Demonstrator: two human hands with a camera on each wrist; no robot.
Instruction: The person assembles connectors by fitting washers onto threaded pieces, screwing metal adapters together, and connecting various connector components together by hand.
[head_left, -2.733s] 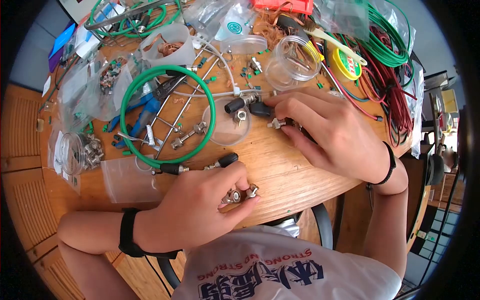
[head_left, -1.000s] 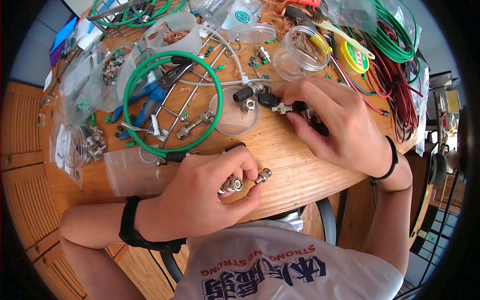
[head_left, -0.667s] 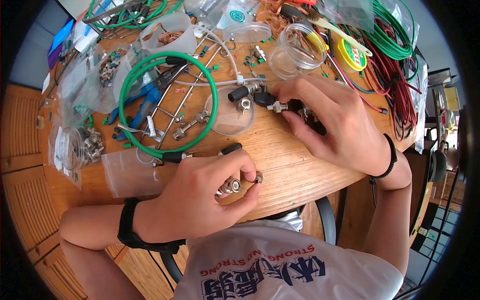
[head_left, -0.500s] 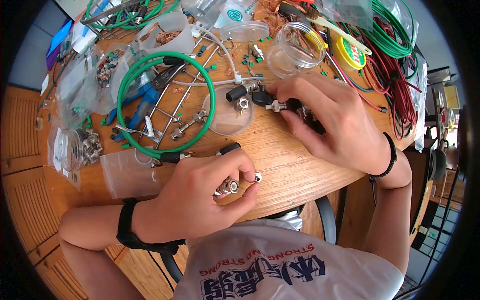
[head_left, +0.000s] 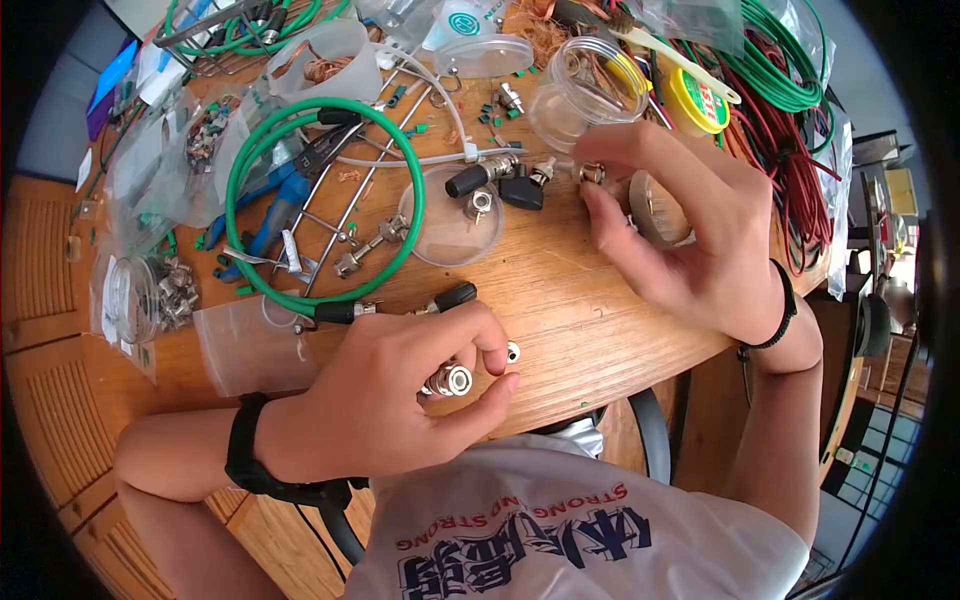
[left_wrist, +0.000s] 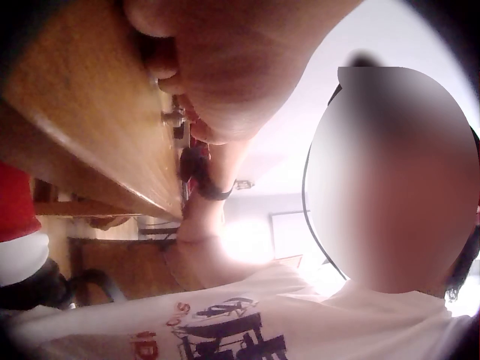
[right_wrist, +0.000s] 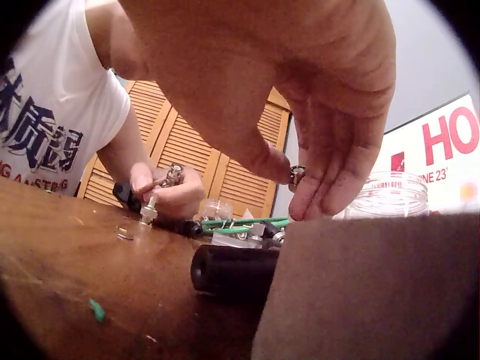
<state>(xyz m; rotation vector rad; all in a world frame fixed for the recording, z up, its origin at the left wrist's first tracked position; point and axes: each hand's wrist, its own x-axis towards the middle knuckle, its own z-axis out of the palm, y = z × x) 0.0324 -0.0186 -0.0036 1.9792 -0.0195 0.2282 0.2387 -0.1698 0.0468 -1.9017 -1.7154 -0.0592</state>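
My left hand [head_left: 390,390] curls round a silver BNC connector [head_left: 448,380], whose round open end faces out between index finger and thumb. A small metal ring [head_left: 513,352] is just past the index fingertip. My right hand [head_left: 690,220] pinches a small silver connector piece [head_left: 593,172] between thumb and finger; the right wrist view shows this metal piece [right_wrist: 297,176] too. To its left lies a black-booted connector [head_left: 525,190] with a metal end. By it, a clear round lid [head_left: 425,245] bears an angled metal connector [head_left: 480,205]. The left wrist view hides the left fingertips' work.
A green cable loop [head_left: 421,190] lies over blue-handled pliers [head_left: 270,215] and a wire rack. A clear jar [head_left: 560,115], a yellow tub [head_left: 700,100] and cable coils are at the back right. A round brownish thing [head_left: 655,210] shows behind the right hand.
The right hand has moved up and right, away from the black-booted connector, with a small metal piece between its fingers. The left thumb and index finger have parted around the ring.
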